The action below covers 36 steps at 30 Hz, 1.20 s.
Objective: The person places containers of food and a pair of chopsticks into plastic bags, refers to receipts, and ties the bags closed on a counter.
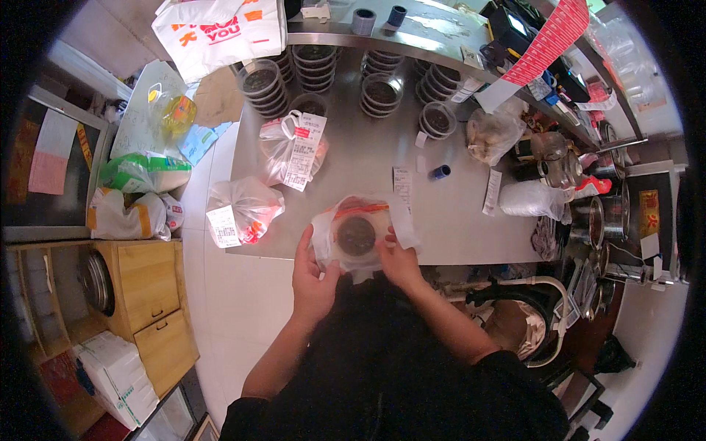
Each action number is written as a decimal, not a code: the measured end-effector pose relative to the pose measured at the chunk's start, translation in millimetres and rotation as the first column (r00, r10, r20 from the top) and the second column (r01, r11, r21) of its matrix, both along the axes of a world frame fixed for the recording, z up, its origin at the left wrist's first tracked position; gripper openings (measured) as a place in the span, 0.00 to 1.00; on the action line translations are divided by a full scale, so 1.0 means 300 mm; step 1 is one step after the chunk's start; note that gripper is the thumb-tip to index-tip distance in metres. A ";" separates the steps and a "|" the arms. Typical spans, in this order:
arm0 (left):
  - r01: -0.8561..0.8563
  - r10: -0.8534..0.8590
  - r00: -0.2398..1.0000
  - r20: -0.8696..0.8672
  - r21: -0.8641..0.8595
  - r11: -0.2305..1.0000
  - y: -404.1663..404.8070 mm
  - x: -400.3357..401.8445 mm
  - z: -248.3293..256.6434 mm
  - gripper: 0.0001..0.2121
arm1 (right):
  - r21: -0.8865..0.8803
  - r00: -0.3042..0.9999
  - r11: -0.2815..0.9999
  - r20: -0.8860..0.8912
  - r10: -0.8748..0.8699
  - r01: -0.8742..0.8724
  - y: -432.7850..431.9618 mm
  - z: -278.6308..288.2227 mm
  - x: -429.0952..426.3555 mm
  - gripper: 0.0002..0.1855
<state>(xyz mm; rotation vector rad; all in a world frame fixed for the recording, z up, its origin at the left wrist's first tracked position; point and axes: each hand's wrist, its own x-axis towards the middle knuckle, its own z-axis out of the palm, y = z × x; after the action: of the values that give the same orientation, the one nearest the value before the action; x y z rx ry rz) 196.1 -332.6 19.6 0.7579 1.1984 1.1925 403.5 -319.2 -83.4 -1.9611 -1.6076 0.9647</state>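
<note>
A white plastic carrier bag [405, 225] is spread between my hands at the near edge of the steel table [353, 160]. Inside it sits a round plastic tub [356, 236] with dark contents. My left hand [318, 278] grips the bag's left side, thumb near the tub. On the right side, my right hand [397, 260] holds the bag with bent fingers close to the tub's rim. Just beyond the bag lies a printed paper slip [402, 184], partly covered by it. Two tied bags, one nearer [248, 204] and one farther [270, 146], stand to the left with printed slips attached.
Stacked lidded tubs [380, 93] line the table's back under a steel shelf [375, 39]. A small dark blue roll [440, 172] lies at centre right. Clear plastic bags [529, 199] and glass jars [562, 171] crowd the right end. A wooden cabinet [149, 286] stands at left.
</note>
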 end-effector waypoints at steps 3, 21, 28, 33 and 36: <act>0.026 0.015 0.951 -0.308 0.129 0.991 -0.013 0.008 -0.026 0.35 | -0.162 0.977 0.978 -0.185 0.104 -0.134 -0.030 0.387 0.005 0.24; 0.147 -0.137 0.986 -0.098 0.098 0.984 0.149 0.067 0.069 0.35 | 0.121 0.685 0.923 -0.637 0.354 -0.364 0.181 0.316 0.145 0.13; 0.189 -0.188 0.979 -0.081 -0.005 0.982 0.136 0.090 0.026 0.34 | 0.189 0.660 0.823 -0.516 0.547 -0.535 0.202 0.361 0.086 0.20; 0.166 -0.187 0.968 -0.165 -0.137 0.977 0.127 0.148 0.051 0.41 | 0.218 0.712 0.779 -0.316 0.627 -0.588 0.184 0.336 0.080 0.25; 0.110 -0.125 0.982 -0.140 -0.112 0.988 0.107 0.184 0.035 0.44 | 0.232 0.670 0.746 -0.333 0.663 -0.624 0.176 0.280 0.062 0.25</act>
<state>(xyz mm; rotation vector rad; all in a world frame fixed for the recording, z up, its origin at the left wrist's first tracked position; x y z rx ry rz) 251.4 -300.5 30.0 0.8375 1.3076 0.9835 422.1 -266.4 0.5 -0.9940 -2.0761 1.3968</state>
